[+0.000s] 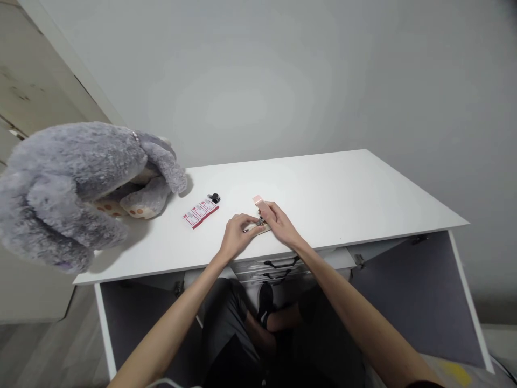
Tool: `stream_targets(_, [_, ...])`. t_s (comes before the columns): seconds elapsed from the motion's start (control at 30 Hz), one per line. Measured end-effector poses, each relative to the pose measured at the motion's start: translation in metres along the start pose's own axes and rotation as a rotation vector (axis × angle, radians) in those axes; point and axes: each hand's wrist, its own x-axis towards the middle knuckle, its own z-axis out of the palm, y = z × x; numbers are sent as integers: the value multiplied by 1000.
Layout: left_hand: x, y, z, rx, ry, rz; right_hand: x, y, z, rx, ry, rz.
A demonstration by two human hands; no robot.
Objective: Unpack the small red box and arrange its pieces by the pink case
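Note:
Both my hands meet near the front edge of a white table (331, 188). My right hand (280, 222) grips a small pink stapler (258, 202), whose pink end sticks out past my fingers and whose metal part shows between my hands. My left hand (238, 233) presses down on a small beige piece, perhaps paper or card (264, 229), lying under the stapler's mouth. Most of that piece is hidden by my fingers.
A row of three small red-and-white boxes (200, 212) lies left of my hands, with a small black object (214, 198) behind them. A big grey plush elephant (81, 183) fills the table's left end. Drawer handles (280, 264) show under the table, above my knees.

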Motion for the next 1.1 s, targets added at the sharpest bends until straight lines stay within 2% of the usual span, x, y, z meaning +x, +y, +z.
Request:
stream_targets(0.1, [-2, 7, -3, -17, 8, -5, 0, 0, -1, -7, -8, -5])
stream_targets(0.2, [-3, 11, -5, -11, 29, 78, 0, -1, -1, -4, -15, -12])
stream_targets(0.33, [-3, 9, -3, 84, 50, 205, 0, -1, 0, 21, -21, -8])
stream_targets(0.67, [-4, 5, 3, 332, 110, 353, -1, -3, 0, 118, -78, -15])
stream_targets(0.93, [-1, 10, 3, 388, 76, 344, -2, -6, -1, 45, -98, 8])
stream_targets(1.03, [1, 14, 2, 295, 83, 303, -2, -7, -1, 42, -100, -8])
stream_targets(1.1, [1, 16, 1, 151, 118, 258, -2, -7, -2, 39, -98, -13])
